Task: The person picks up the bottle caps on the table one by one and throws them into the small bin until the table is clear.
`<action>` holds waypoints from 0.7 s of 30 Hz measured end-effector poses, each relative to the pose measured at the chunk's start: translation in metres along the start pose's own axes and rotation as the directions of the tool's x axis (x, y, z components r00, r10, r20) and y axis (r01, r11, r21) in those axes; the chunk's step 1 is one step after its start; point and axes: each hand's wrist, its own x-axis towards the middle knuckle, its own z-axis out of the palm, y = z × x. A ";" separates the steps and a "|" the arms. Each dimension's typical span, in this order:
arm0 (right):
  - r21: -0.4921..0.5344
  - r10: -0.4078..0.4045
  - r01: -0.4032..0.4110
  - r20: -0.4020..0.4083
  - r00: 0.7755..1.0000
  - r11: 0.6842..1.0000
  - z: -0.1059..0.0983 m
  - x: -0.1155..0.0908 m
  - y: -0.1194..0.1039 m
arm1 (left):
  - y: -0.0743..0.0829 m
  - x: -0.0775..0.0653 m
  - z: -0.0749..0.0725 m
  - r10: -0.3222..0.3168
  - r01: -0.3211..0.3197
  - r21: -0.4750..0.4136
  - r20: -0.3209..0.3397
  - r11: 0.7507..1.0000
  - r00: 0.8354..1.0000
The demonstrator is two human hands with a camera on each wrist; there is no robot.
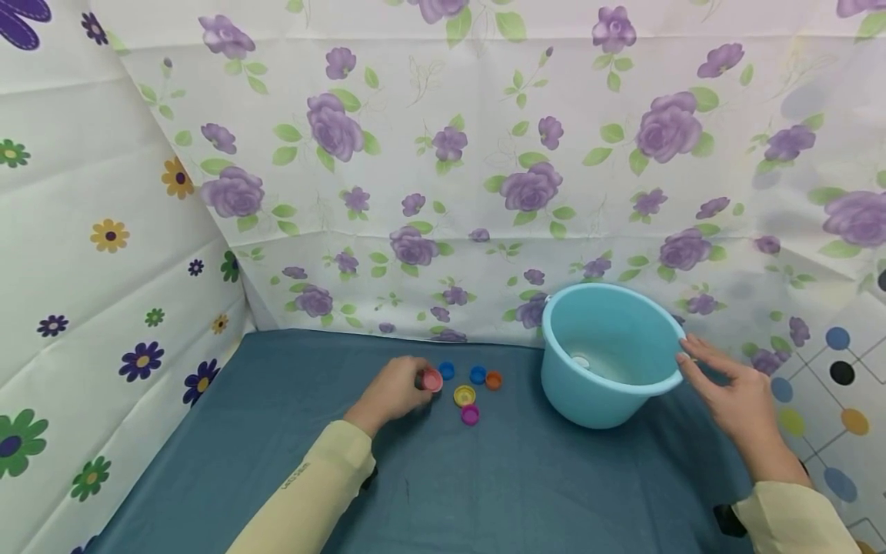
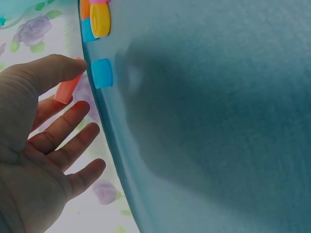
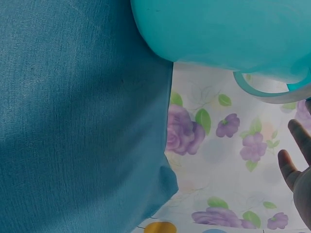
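We have the pink cap pinched in the left hand, thumb on one side and forefinger on the other, as the left wrist view shows. The remaining fingers fan out loosely and bear on nothing; for something so small and light, two fingertips on the edge are probably grip enough. The cap seems to be held up off the blue cloth on the counter, its hollow side visible from above.

Near it lie five more: a blue cap just beside the pinched one, a second blue cap close against an orange cap, and a yellow cap with a purple cap right at its near edge. Grouped like this, they are all within easy reach of the left hand.

Our right hand is at the far right of the light blue bucket, fingers extended and apart, tips at the rim. We judge it a light touch to steady the bucket, though we cannot tell how hard it presses. The bucket stands upright to the right of the caps, near the flowered sheet, its mouth unobstructed.
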 end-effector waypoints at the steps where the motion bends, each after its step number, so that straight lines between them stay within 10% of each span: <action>1: -0.002 0.000 0.000 -0.001 1.000 1.000 0.000 0.000 0.000 | 0.000 0.000 -0.002 0.002 -0.002 -0.006 -0.010 1.000 1.000; 11: 0.005 0.019 -0.019 0.025 1.000 1.000 -0.001 -0.001 -0.002 | 0.012 0.002 -0.020 -0.031 0.024 -0.062 -0.105 0.998 0.994; 21: -0.006 0.025 -0.024 0.026 0.999 1.000 0.000 -0.002 -0.004 | 0.034 0.004 -0.031 0.051 -0.087 -0.154 -0.226 0.984 0.973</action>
